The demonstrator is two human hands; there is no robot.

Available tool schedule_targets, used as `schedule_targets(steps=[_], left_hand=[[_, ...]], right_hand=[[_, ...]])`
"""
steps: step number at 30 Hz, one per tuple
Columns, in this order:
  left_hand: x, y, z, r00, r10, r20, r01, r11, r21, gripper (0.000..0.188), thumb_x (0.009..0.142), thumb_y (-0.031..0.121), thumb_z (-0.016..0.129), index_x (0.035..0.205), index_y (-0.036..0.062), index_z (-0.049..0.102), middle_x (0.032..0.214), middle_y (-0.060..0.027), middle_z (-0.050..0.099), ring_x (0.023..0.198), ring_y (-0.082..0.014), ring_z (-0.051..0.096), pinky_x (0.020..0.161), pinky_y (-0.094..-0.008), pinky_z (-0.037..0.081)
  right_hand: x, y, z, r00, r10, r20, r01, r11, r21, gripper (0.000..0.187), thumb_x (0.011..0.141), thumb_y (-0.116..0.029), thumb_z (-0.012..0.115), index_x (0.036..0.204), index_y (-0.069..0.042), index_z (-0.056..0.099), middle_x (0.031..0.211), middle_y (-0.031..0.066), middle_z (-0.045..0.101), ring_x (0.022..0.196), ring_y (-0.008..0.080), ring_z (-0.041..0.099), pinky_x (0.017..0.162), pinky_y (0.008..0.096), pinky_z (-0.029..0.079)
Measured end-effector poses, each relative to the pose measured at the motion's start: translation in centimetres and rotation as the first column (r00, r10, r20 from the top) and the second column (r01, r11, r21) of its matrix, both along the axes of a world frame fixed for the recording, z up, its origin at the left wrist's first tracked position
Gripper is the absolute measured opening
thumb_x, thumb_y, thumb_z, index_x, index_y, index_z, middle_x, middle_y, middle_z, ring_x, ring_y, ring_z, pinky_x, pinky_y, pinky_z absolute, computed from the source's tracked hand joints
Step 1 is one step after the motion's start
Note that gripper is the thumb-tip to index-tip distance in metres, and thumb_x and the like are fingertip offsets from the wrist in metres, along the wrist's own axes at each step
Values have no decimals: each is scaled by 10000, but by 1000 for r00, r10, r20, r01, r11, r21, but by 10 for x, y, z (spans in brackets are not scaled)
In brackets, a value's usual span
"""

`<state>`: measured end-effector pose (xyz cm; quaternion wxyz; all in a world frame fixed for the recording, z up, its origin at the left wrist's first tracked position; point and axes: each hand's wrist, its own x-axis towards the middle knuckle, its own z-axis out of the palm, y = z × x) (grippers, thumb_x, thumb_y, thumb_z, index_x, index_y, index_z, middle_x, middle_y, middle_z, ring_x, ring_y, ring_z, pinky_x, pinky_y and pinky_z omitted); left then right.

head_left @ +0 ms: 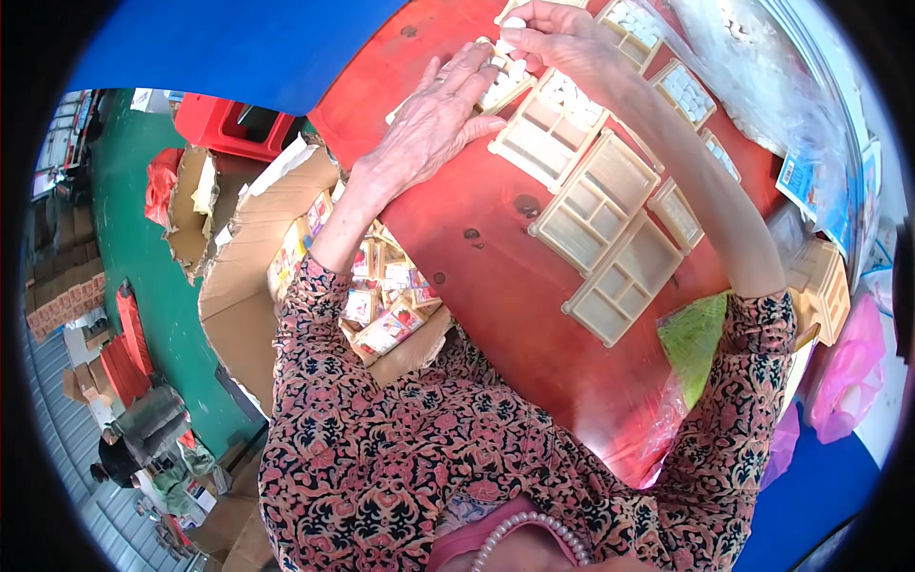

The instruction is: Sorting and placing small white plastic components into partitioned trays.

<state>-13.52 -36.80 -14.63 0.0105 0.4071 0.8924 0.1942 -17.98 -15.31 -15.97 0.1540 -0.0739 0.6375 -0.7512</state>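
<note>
From where I stand, with twelve o'clock straight ahead of the worker, a big red table (496,315) fills the middle. A torn cardboard box (243,272) stands off its edge at nine o'clock, with small wrapped packs (389,329) heaped beside the left forearm. At two o'clock lies a clear plastic bag (762,71), crumpled, with white bits inside.

Cream trays (621,276), split into compartments, lie in a slanting row from twelve round to about three. Their long sides run roughly from seven to one o'clock.

Both hands meet at the top of the row. The left hand (440,112) lies flat, palm down, fingers stretched toward one o'clock, gripping nothing that I can see; it partly hides the working tray (519,92), coming over it from nine. The right hand (564,46) reaches in from the other side in a narrow pinch, thumb and fingers closed on a white piece (515,23).

That piece sits just to the twelve o'clock side of the working tray's heap, so the heap lies at six from the pinch. The left hand is nearer the tray's body, the right nearer its far end. The piece looks small, smooth, rounded and plain white; which way its long axis points I can't tell.
</note>
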Motion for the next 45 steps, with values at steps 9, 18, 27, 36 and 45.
schedule_targets(steps=[9,18,27,36,45], left_hand=[[0,1,-2,1000,18,-24,-19,999,-37,606,927,421,522,1327,-22,422,1468,-245,315,1386,-381,277,1135,-533,228],[-1,2,-1,999,33,18,-33,999,0,631,935,456,492,1378,15,400,1480,-185,332,1403,-331,261,1159,-487,181],[0,4,-1,998,39,-57,-42,998,-46,596,928,444,508,1333,11,445,1466,-179,342,1383,-340,291,1146,-503,211],[1,9,2,997,9,-74,-6,999,35,513,895,341,600,1225,-35,487,1335,-242,407,1279,-414,388,1101,-554,282],[0,8,0,996,22,-87,-23,1000,0,527,893,334,608,1229,-52,483,1342,-253,409,1297,-424,370,1108,-528,284]], right_hand=[[-4,-13,-22,999,-29,-31,26,993,-112,38,876,-71,635,895,-83,605,768,-21,615,643,44,553,568,191,439],[-9,-13,-27,995,-101,10,101,974,-201,50,877,-29,613,915,-61,603,796,-4,617,664,68,573,595,205,469],[-3,-5,-23,917,-21,-399,110,973,201,69,824,29,592,850,-32,612,739,1,601,664,63,556,564,222,437],[-11,-24,-23,735,-22,-678,365,855,368,60,784,1,634,840,-13,622,681,59,592,672,117,572,599,288,466],[-28,-21,-49,971,-82,-223,111,986,121,69,786,14,671,798,-48,645,658,7,599,585,88,555,523,258,438]])
